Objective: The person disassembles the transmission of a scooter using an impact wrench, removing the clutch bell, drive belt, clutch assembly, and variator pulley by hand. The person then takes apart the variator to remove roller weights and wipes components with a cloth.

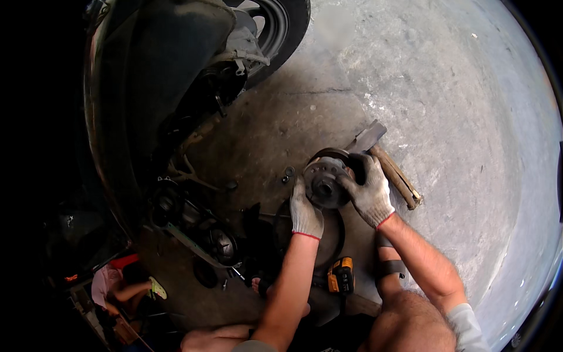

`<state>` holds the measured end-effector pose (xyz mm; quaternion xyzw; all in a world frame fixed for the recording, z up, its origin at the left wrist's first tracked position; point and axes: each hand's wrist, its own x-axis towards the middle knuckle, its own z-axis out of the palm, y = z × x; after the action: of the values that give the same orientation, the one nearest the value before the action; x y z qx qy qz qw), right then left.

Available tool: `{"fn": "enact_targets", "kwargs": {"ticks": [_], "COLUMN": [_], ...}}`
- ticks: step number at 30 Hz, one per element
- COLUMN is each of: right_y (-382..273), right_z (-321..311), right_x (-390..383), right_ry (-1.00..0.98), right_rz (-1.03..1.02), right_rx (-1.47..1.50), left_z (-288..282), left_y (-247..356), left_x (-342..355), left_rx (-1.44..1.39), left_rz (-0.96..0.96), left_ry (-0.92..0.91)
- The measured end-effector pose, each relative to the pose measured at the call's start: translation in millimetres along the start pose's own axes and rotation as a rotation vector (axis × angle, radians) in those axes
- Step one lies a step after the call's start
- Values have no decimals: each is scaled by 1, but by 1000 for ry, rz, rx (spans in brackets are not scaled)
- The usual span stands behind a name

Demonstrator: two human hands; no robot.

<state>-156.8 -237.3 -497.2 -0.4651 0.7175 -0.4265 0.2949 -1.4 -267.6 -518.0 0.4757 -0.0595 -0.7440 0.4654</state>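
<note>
A stained concrete floor (446, 117) is spreading out under the work, bright on the right and dark on the left. At the left a scooter (158, 88) is standing with its engine side opened up, its rear wheel (281, 23) showing at the top. Small washers (287, 174) are lying on the floor beside it. The left hand (305, 212), gloved, is pressing its fingers against the lower left edge of a round metal pulley (324, 183). The right hand (368, 190), also gloved, is curling its fingers over the pulley's top right rim, gripping it. A hammer (390, 167) is lying just behind. A yellow drill (341, 276) is sitting near the knees.
</note>
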Motion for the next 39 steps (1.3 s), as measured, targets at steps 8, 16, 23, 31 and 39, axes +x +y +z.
{"fn": "enact_targets", "kwargs": {"ticks": [8, 16, 23, 31, 39], "right_y": [18, 78, 81, 41, -160], "right_z": [38, 55, 49, 49, 80], "right_x": [118, 171, 150, 105, 71], "right_ry": [-148, -82, -104, -55, -585], "right_rz": [101, 105, 95, -124, -677], "right_rx": [-119, -312, -315, -107, -246], "left_z": [35, 42, -2, -60, -59], "left_y": [42, 31, 70, 184, 283], "left_x": [70, 106, 62, -4, -82], "left_rx": [485, 971, 857, 1190, 1447], "left_rz": [74, 293, 130, 290, 438], "left_ry": [133, 60, -3, 158, 167]}}
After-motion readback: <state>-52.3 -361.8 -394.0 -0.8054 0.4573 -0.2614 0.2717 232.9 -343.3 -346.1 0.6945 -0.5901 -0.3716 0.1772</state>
